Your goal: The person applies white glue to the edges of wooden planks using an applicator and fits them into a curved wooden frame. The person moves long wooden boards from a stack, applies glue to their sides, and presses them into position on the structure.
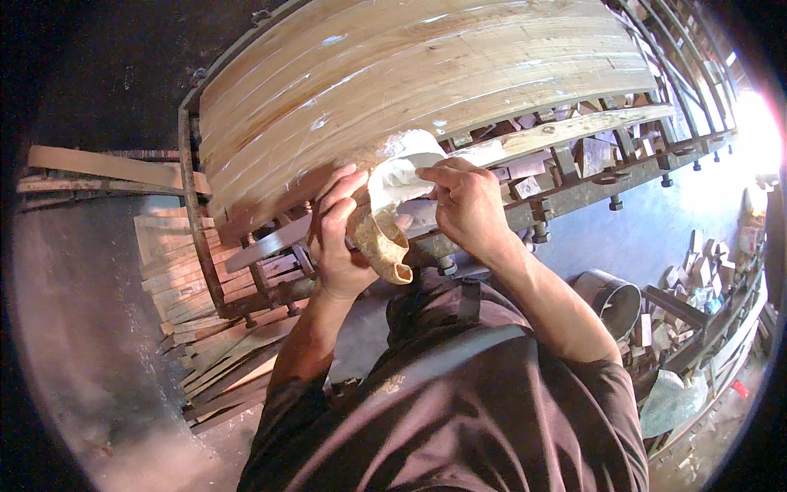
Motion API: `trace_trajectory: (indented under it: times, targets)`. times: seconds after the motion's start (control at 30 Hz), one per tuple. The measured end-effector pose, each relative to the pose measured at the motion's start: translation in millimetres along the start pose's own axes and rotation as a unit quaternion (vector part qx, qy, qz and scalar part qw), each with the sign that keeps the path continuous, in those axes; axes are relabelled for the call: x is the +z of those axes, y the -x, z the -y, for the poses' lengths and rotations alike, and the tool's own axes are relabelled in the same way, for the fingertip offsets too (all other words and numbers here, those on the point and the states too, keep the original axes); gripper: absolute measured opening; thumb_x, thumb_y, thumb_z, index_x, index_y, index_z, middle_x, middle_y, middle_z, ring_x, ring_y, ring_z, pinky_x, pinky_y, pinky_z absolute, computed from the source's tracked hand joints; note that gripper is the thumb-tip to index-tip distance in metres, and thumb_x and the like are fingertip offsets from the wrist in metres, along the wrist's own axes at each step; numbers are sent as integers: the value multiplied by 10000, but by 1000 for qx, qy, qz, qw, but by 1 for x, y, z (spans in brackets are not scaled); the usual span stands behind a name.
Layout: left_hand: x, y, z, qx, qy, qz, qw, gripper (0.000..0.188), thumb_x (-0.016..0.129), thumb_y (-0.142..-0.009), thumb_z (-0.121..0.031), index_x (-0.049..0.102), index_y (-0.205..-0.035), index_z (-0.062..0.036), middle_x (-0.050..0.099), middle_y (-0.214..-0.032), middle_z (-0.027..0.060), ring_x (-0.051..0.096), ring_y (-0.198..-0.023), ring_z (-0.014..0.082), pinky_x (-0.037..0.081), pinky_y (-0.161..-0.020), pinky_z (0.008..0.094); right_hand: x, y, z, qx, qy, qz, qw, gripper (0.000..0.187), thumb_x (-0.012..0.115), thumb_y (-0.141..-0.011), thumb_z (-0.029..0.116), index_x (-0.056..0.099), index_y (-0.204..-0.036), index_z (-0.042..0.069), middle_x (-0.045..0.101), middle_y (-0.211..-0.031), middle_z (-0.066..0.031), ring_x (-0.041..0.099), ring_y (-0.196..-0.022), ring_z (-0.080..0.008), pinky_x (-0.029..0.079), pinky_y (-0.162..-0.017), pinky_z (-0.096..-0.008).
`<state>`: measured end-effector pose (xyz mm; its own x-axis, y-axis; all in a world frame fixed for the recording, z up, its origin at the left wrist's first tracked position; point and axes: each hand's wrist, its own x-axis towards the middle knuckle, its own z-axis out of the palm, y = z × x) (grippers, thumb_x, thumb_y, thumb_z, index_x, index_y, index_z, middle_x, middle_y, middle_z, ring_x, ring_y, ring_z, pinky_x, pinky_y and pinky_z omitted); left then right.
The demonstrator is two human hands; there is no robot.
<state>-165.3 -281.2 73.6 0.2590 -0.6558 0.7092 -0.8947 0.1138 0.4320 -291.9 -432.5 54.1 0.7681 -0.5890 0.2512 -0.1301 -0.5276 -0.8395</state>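
My left hand (336,238) is wrapped around a cut-open plastic jug (384,238), tan and crusted outside, its narrow hollow neck pointing toward me. White glue-like paste (399,182) coats its wide open end. My right hand (471,201) is closed at the right side of that opening, its fingertips at the paste. Whatever the right fingers pinch is hidden. Just beyond the jug lies a wide panel of pale boards (426,70) with white smears along its joints. A narrow wooden strip (574,131), white-smeared at its near end, extends to the right beside my right hand.
A metal clamp frame (190,156) with bolts along its near bar surrounds the panel. Stacked wooden slats (217,336) lie on the floor at left, below projecting boards (106,164). At right are a round metal bucket (607,299), wood offcuts (701,271) and a crumpled plastic bag (674,402).
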Motion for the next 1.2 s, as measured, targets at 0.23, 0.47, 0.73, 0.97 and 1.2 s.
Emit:
trace_trajectory:
  times: [0.23, 0.47, 0.73, 0.97, 1.2]
  targets:
    - [83, -39, -30, -17, -57, -7, 998, 776, 921, -652, -177, 430, -1240, -57, 581, -1270, 199, 576, -1188, 384, 470, -1018, 495, -63, -20, -55, 87, -97, 40, 991, 345, 638, -664, 18, 762, -982, 69, 698, -887, -193, 686, -803, -360, 557, -748, -412]
    - [161, -67, -81, -150, -81, 19, 985, 838, 903, -642, -118, 413, -1321, -85, 559, -1310, 184, 539, -1235, 358, 434, -1058, 484, -140, -42, -93, 164, -182, 131, 961, 333, 528, -795, -78, 755, -1010, 35, 709, -735, -170, 703, -627, -214, 557, -619, -338]
    - [195, -83, -101, -346, -45, 57, 936, 828, 904, -619, -131, 465, -1316, -54, 567, -1288, 141, 573, -1174, 296, 427, -1060, 423, -189, -53, -136, 385, -443, 137, 798, 241, 538, -867, -99, 657, -1076, -112, 683, -837, -169, 667, -639, -199, 566, -565, -313]
    - [197, -33, -63, -312, -68, -6, 948, 802, 893, -666, -87, 421, -1311, -22, 521, -1322, 159, 508, -1239, 275, 389, -1088, 416, -207, -29, -166, 405, -470, 28, 784, 334, 496, -879, -105, 611, -1191, -73, 676, -883, -183, 675, -690, -245, 580, -629, -332]
    - [183, 4, -36, -337, -27, -92, 937, 778, 891, -661, -55, 438, -1290, 14, 558, -1264, 159, 564, -1168, 262, 450, -1024, 391, -206, -10, -243, 403, -358, -23, 842, 279, 508, -920, -42, 656, -1150, 14, 700, -888, -162, 696, -764, -241, 594, -667, -366]
